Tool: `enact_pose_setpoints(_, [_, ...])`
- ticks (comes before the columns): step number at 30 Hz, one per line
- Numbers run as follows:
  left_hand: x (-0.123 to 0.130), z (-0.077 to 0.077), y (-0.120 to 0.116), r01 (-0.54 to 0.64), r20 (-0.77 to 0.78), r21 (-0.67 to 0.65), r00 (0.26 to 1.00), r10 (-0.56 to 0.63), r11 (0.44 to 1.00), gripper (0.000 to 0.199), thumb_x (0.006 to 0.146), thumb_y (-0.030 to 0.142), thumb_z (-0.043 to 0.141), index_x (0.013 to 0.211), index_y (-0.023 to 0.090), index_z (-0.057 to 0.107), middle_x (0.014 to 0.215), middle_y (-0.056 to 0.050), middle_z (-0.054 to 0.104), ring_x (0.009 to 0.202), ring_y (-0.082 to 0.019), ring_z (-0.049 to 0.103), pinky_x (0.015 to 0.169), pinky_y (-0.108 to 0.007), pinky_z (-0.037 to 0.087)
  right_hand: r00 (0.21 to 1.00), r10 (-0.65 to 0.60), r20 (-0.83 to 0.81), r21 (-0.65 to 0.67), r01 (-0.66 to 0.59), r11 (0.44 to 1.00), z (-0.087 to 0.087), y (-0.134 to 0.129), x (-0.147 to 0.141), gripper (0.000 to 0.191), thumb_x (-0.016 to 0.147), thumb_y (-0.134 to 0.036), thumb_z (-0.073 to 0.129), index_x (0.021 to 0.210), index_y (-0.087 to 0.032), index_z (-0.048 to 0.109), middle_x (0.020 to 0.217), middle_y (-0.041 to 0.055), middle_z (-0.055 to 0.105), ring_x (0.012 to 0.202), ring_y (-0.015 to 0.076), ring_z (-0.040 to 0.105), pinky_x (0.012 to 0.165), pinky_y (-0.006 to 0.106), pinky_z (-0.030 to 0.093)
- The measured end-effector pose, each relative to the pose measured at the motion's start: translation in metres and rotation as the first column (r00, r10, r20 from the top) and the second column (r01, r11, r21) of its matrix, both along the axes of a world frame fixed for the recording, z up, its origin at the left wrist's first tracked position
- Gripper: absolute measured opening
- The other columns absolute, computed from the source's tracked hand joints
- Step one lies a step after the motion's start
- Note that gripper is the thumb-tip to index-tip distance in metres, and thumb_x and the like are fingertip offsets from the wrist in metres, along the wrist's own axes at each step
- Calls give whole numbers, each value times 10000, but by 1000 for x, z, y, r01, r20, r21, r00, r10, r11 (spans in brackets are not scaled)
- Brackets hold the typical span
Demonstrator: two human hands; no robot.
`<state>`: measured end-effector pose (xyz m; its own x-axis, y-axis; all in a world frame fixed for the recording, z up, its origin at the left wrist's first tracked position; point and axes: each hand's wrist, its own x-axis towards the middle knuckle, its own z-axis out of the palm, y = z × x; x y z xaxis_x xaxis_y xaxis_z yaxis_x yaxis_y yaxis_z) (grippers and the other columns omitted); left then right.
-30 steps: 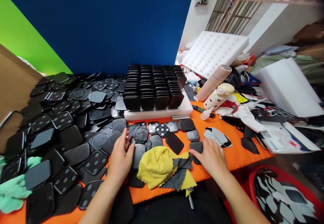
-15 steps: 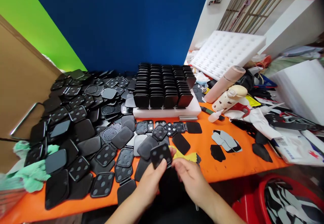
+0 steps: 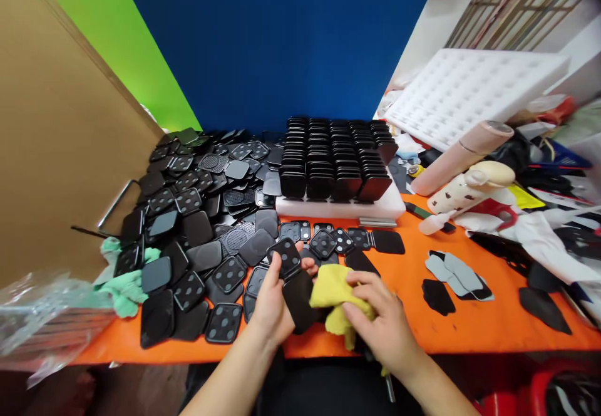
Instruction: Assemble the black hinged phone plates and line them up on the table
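Observation:
My left hand (image 3: 275, 303) is closed around an opened black hinged case (image 3: 299, 300). One leaf of that case has round grey dots; the other is plain dark. In my right hand (image 3: 382, 316) is a bunched yellow cloth (image 3: 335, 287), right beside the plain leaf. Whether cloth and leaf touch is hard to tell. Similar black cases (image 3: 228, 272) lie in a loose pile to the left and in front. Behind them, closed black cases (image 3: 333, 159) stand on edge in tight rows on a white foam block (image 3: 399, 206).
On the orange tabletop (image 3: 399, 272), grey and black cut pieces (image 3: 457, 275) lie to the right. Further over are a pink roll (image 3: 462, 156), a cream patterned object (image 3: 462, 193) and clutter. A green cloth (image 3: 124, 291) and a clear plastic bag (image 3: 61, 322) sit at left. A red bin (image 3: 539, 391) stands below right.
My right hand has picked up the yellow cloth from the table and brought it to the case. The case in my left hand is now tilted with both leaves showing. The view has swung left.

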<state>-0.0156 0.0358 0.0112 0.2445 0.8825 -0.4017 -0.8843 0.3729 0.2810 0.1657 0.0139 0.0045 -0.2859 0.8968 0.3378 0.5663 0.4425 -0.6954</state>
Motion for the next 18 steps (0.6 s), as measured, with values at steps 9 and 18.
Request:
enact_pose_setpoints(9, [12,5,0,17,-23,188,1000,-13,982,482,897,512,376,1335,314,406,1408,1,426,1358,-185,243,1110,-355,148,979,200,31,287,-201,937,-31,-20,-60,305,923,-430,380,1126,-209,436,1350,102,483,1317,241,325,1050,451,324])
enact_pose_setpoints(18, [34,19,-16,74,-537,472,814,220,878,565,829,440,567,1349,281,414,1496,55,245,1398,-185,10,1135,-284,-24,953,-116,-279,-180,67,981,-1,-14,-63,427,968,-361,248,1366,-215,201,1381,152,419,1224,231,464,933,403,473])
